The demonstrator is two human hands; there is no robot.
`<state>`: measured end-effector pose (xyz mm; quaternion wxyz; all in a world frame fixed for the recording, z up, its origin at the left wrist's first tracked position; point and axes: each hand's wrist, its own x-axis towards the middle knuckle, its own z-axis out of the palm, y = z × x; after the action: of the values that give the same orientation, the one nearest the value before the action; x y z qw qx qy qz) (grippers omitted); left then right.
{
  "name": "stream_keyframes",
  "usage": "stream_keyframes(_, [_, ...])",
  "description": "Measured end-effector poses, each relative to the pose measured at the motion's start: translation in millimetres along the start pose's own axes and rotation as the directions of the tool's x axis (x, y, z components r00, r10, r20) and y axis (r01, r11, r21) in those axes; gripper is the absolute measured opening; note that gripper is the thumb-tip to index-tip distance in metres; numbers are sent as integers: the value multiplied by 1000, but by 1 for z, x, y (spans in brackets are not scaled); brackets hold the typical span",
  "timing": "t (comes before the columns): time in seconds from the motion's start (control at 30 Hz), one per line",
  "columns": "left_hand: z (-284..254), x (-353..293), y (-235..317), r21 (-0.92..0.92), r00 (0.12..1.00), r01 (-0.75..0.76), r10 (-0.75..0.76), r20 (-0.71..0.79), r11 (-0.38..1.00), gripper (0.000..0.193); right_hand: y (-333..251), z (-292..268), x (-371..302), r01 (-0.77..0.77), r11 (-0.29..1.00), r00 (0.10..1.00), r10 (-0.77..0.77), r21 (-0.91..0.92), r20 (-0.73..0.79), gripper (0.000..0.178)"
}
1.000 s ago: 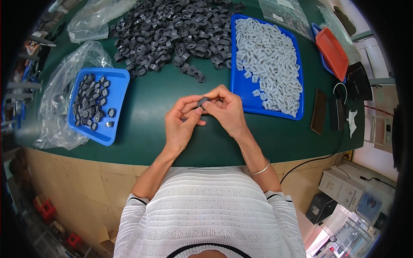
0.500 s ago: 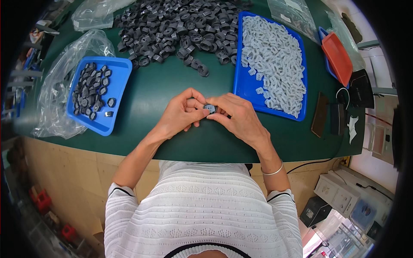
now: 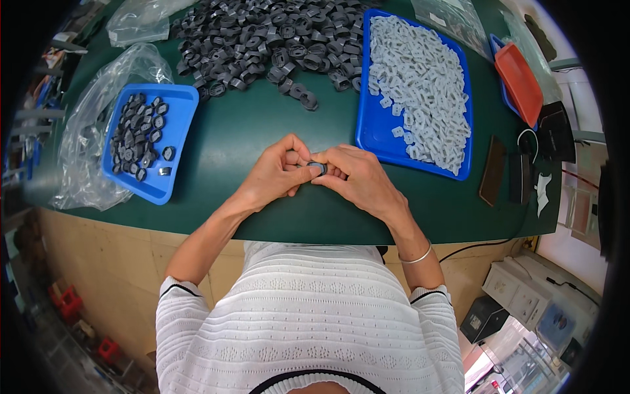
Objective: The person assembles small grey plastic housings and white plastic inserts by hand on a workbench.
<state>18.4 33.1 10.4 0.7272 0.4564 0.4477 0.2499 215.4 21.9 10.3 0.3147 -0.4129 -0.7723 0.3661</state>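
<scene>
Over the near middle of the table, my left hand [image 3: 274,173] and my right hand [image 3: 362,172] meet around a small dark oval plastic housing [image 3: 321,169]. Both hands pinch it, with the left thumb lying across its face. Fingers cover most of the part, so what sits inside it is hard to make out. Beyond the hands, a large heap of dark grey ring-shaped housings [image 3: 262,46] covers the back of the table. On the right, a blue tray [image 3: 375,134] bears many small pale plastic inserts [image 3: 420,85].
At the left, a smaller blue tray [image 3: 180,115] contains dark parts with inserts [image 3: 134,134], beside a clear plastic bag [image 3: 82,138]. Far right stand a red tray [image 3: 518,79], a brown phone-like slab [image 3: 492,171] and a dark box [image 3: 520,178]. The green table's front edge runs before my body.
The housing has tilted between my fingers, and less of its pale-spotted face shows. My hands stay together in nearly the same place. The whole view has shifted slightly.
</scene>
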Motion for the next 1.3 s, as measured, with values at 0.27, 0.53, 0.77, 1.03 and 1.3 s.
stream_keyframes(0.27, [0,0,-8,6,999,38,-38,-7,999,20,-8,5,-4,19,999,1000,-18,-41,25,21])
stream_keyframes(0.53, [7,-4,-8,-38,997,40,-42,-69,999,18,-8,7,-4,-35,999,999,35,-7,12,23])
stream_keyframes(0.77, [-2,-2,-12,-212,997,62,-50,61,975,17,-10,10,-4,108,991,992,-112,-84,-49,25])
stream_keyframes(1.03, [15,-17,-18,-135,973,-221,210,-91,966,19,-2,8,-6,-361,849,931,349,387,102,18])
stream_keyframes(1.3, [20,-12,-24,-406,986,-102,37,-163,908,21,-12,19,-1,-327,831,911,404,449,-84,16])
